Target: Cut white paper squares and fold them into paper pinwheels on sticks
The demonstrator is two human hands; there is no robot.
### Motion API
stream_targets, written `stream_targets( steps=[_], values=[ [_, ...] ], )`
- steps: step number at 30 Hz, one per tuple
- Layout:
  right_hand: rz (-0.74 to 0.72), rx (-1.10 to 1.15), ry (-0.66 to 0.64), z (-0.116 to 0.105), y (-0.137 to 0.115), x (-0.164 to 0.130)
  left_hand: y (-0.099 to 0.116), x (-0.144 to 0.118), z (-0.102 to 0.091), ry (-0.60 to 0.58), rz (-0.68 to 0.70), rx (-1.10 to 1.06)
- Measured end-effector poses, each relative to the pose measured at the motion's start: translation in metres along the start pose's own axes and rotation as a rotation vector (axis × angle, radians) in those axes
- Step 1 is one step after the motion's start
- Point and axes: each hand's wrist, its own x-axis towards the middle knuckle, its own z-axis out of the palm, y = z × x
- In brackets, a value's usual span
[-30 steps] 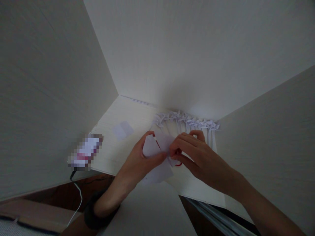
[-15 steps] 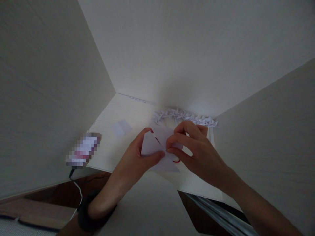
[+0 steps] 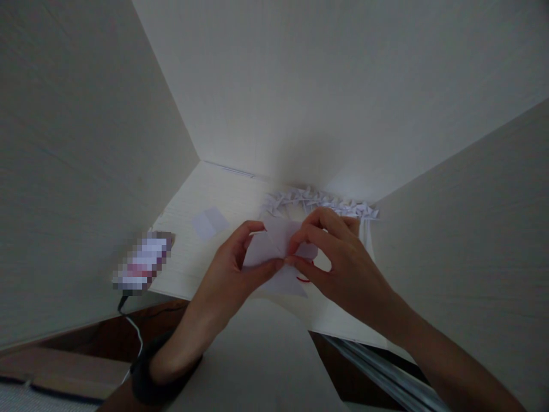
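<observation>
A pale white desk [image 3: 223,194] sits boxed in by three tall off-white panels, one on the left [image 3: 77,171], one at the back [image 3: 343,86] and one on the right [image 3: 472,240], all in dim light. Along the far edge of the desk, against the back panel, lies a row of small folded white paper pieces [image 3: 321,200], packed side by side. A person stands at the near edge with both bare forearms reaching in. The left hand [image 3: 234,272] and the right hand [image 3: 338,260] meet over the middle of the desk, close enough that the fingertips touch. Between them is a white sheet of paper [image 3: 274,252], partly folded and held just above the desk surface; the left thumb and fingers pinch its left side, and the right thumb and forefinger pinch a fold at its centre. A thin red mark [image 3: 304,279] shows just under the right hand. A dark band [image 3: 150,380] circles the left wrist. To the left lies a small flat slip of white paper [image 3: 209,222], and nearer the desk's corner a blurred rectangular item [image 3: 141,263] with a cable [image 3: 132,329] trailing off the edge.
</observation>
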Motion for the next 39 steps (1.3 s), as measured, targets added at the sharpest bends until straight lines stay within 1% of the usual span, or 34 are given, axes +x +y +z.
stream_targets(
  steps=[3, 5, 9, 11, 13, 15, 18, 20, 25, 31, 36, 39],
  values=[
    [0.072, 0.058, 0.141, -0.001, 0.006, -0.002, 0.001, 0.001, -0.001, 0.017, -0.018, -0.022],
    [0.132, 0.135, 0.195, -0.003, 0.012, -0.006, 0.003, 0.001, -0.002, 0.028, -0.019, -0.019],
    [0.206, 0.419, 0.127, -0.009, 0.022, -0.013, 0.004, 0.002, -0.002, 0.051, 0.010, 0.004],
    [0.216, 0.494, 0.132, -0.011, 0.024, -0.015, 0.004, 0.003, -0.002, 0.048, 0.020, 0.011],
    [0.223, 0.459, 0.152, -0.012, 0.023, -0.015, 0.003, 0.003, -0.002, 0.049, 0.036, 0.033],
    [0.222, 0.337, 0.198, -0.011, 0.018, -0.013, 0.003, 0.003, -0.002, 0.067, 0.063, 0.067],
    [0.188, 0.129, 0.312, -0.009, 0.010, -0.011, 0.002, 0.002, -0.001, 0.118, 0.108, 0.116],
    [0.165, 0.052, 0.349, -0.008, 0.006, -0.010, 0.002, 0.001, 0.000, 0.139, 0.134, 0.136],
    [0.160, -0.031, 0.375, -0.004, 0.002, -0.008, 0.000, 0.001, 0.003, 0.164, 0.172, 0.149],
    [0.146, -0.182, 0.438, 0.003, 0.000, -0.006, 0.000, 0.001, 0.004, 0.173, 0.172, 0.133],
    [0.140, -0.131, 0.439, 0.004, -0.003, -0.007, -0.001, 0.001, 0.003, 0.184, 0.179, 0.141],
    [0.090, -0.132, 0.458, 0.003, -0.007, -0.010, 0.000, 0.002, 0.004, 0.198, 0.169, 0.148]
  ],
)
